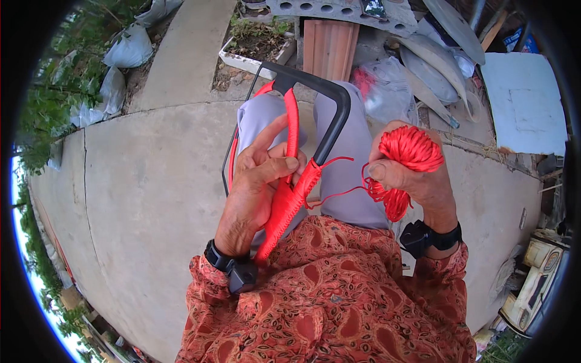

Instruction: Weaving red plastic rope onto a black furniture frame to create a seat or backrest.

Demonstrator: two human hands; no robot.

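Observation:
A black tubular metal frame [340, 115] rests across my lap and knees. Red cord wrapping [283, 212] covers its near part in tight turns, and a red-wrapped bar [292, 124] runs up to the frame's far corner. My left hand [257, 175] grips this bar between thumb and fingers, index finger stretched along it. Held up at the right, a bundle of red cord [411, 148] is in my right hand [408, 178], pinched under the thumb. One loose strand [339, 195] runs from the bundle to the wrapped tube. A short cord end sticks out beside it.
Concrete floor [157, 181] surrounds me. Ahead stand a white planter [242, 60], a wooden board [330, 51] and a clear plastic bag [387, 91]. A white panel [525, 103] leans at the far right. White sacks [130, 47] line the plants at the left.

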